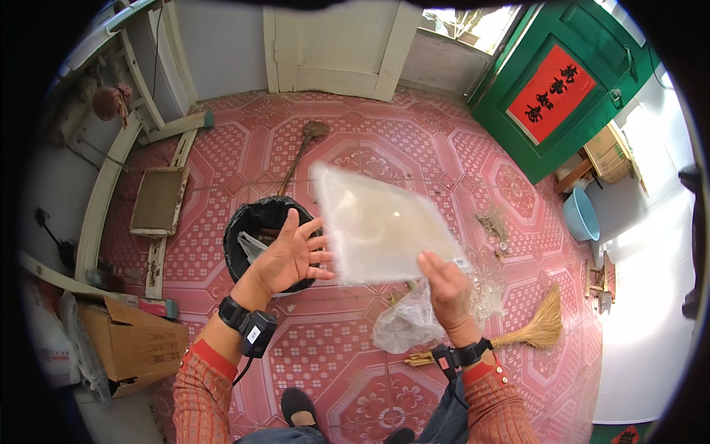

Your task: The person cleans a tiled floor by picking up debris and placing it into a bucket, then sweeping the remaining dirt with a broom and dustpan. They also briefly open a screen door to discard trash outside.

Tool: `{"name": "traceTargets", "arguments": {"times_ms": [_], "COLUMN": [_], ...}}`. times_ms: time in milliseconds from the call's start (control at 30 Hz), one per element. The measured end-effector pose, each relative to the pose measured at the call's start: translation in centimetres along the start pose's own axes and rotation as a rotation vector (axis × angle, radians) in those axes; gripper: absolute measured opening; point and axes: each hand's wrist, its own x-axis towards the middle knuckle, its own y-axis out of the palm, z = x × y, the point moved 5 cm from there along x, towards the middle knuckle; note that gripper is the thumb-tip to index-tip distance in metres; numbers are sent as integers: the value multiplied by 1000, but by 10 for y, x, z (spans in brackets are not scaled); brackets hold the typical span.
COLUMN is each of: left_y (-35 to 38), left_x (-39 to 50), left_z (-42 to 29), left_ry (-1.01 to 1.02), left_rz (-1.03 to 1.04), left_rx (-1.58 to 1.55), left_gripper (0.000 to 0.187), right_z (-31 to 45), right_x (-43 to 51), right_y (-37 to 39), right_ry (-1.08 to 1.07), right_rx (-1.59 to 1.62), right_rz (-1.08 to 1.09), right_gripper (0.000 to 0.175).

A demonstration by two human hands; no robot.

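My right hand (448,291) pinches the lower right corner of a flat, translucent plastic bag (383,227), held above the tiled floor and slightly blurred. My left hand (299,250) is spread wide, its fingertips at the bag's left edge; whether they touch it I cannot tell. Beneath that hand stands a round bin (236,236) with a black liner, a whitish plastic bag (249,244) inside it. A crumpled clear plastic bag (402,327) lies below my right hand, beside pale litter (489,294). Under my right wrist runs a straw broom (538,322).
A long-handled shovel (305,141) lies behind the bin. Left are a cardboard box (141,344) and a tray-like metal-edged piece (160,201). Debris (492,227), a blue basin (581,213), a small wooden stool (602,280) and a green door (527,130) are at right.
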Motion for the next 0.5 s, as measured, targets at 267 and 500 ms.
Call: {"name": "traceTargets", "arguments": {"times_ms": [267, 500], "left_y": [-23, -39], "left_x": [-8, -20], "left_z": [7, -4], "left_ry": [80, 151], "left_rz": [-126, -201], "left_rx": [77, 249], "left_gripper": [60, 59], "right_z": [37, 44], "right_x": [-27, -12], "right_y": [29, 49], "right_ry": [-127, 80], "right_rx": [56, 209], "right_rz": [121, 276], "right_gripper": [43, 48]}}
